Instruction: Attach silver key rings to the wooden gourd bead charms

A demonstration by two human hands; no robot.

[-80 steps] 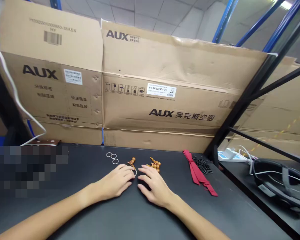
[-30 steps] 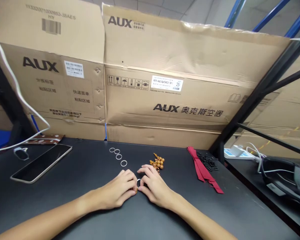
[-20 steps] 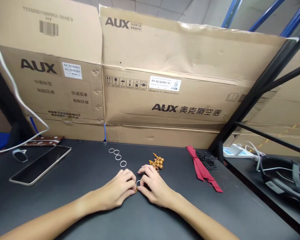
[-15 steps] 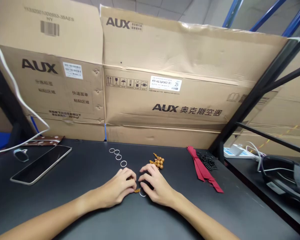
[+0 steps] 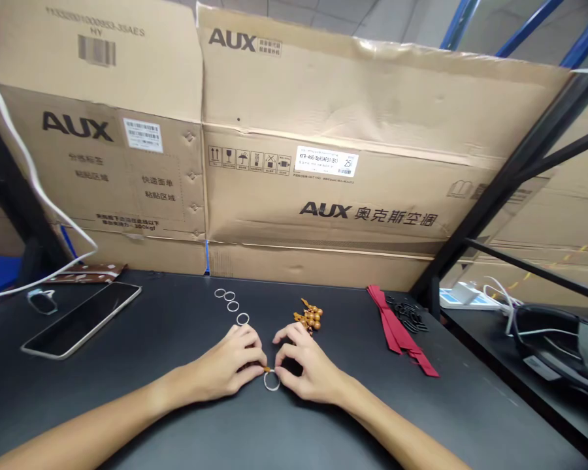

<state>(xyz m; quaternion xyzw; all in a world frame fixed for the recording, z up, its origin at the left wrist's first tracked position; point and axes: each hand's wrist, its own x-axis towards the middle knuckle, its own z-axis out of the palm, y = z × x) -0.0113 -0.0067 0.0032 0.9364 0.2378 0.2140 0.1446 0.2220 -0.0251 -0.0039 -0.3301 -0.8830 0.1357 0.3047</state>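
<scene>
Both my hands rest on the black table, fingertips meeting in the middle. My left hand pinches a small brown gourd charm by its loop; most of the charm is hidden under the fingers. My right hand pinches a silver key ring that lies against the charm's loop. Several loose silver rings lie in a line just beyond my left hand. A small heap of brown gourd charms sits beyond my right hand.
Red ribbon strips and a pile of black clips lie at the right. A phone lies face up at the left, beside a white cable. Stacked cardboard boxes wall the back. A black frame post stands at the right.
My left hand took one gourd charm from near the heap and drew it toward me. My right hand brought a silver ring to it; the ring now lies lower, in plain sight.
</scene>
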